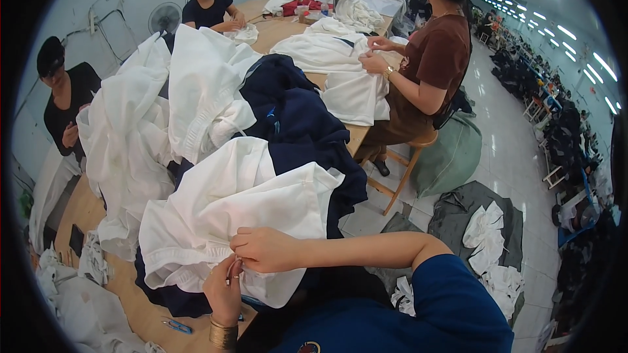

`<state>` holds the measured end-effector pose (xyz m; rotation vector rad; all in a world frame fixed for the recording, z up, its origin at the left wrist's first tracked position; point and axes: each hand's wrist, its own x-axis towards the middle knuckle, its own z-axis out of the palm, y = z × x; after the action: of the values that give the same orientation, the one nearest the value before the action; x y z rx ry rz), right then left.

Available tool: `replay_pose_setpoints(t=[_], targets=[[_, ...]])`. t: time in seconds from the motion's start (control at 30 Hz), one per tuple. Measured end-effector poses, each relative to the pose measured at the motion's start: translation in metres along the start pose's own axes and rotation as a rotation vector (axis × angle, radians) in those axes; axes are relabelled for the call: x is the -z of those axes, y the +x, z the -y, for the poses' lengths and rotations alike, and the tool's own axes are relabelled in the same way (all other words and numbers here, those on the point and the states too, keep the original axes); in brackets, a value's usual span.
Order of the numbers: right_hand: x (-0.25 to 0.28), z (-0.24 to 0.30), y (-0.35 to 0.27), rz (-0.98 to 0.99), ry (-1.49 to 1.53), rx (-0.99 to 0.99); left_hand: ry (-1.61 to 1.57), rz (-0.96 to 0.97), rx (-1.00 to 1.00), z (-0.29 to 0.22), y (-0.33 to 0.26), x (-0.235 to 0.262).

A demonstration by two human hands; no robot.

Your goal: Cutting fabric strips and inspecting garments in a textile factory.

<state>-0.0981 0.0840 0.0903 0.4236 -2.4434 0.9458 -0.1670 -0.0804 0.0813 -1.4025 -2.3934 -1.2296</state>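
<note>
A white garment [239, 199] with a gathered elastic waistband lies spread in front of me over a heap of dark navy cloth. My left hand [224, 291], with a ring and a wide gold bracelet, pinches the garment at the near side of its waistband. Close above it, my right hand [261, 249] is closed on the same spot, fingertips meeting those of the left. Whatever small detail lies between the fingertips is hidden. Blue thread snips [176, 327] rest on the wooden table left of my left wrist.
More white garments [206, 85] and navy garments [288, 104] are piled ahead. A dark phone [76, 240] lies at the table's left. Two co-workers sit beyond the pile; another, in brown [438, 52], sits at the right on a wooden stool [409, 170]. White scraps [487, 235] litter the right floor.
</note>
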Motion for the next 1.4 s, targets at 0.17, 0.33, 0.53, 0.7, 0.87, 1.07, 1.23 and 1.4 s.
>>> replay_pose_setpoints(t=[0.17, 0.33, 0.53, 0.7, 0.87, 1.07, 1.23, 1.4], targets=[[0.001, -0.003, -0.003, -0.018, -0.008, 0.019, -0.035, 0.003, -0.023, -0.002, -0.001, -0.001], [0.001, -0.004, -0.005, -0.027, -0.041, -0.002, 0.013, 0.028, -0.071, 0.000, -0.001, 0.000], [0.000, -0.007, -0.015, -0.049, -0.108, 0.057, -0.085, 0.123, -0.002, 0.004, -0.001, -0.002], [0.000, -0.008, -0.018, -0.089, -0.242, 0.101, -0.672, 0.361, 0.499, 0.002, 0.004, -0.001], [-0.007, -0.009, -0.018, -0.215, 0.094, -0.015, -1.140, 0.256, 0.674, 0.008, 0.007, -0.012], [-0.005, -0.006, -0.021, -0.231, 0.050, -0.035, -1.051, 0.103, 0.638, 0.004, 0.006, -0.020], [0.009, 0.000, -0.012, -0.142, 0.151, -0.233, -0.914, 0.033, 0.557, 0.002, 0.006, -0.019], [0.016, -0.014, -0.004, 0.147, 0.133, -0.290, -0.797, 0.119, 0.529, 0.001, 0.004, -0.011]])
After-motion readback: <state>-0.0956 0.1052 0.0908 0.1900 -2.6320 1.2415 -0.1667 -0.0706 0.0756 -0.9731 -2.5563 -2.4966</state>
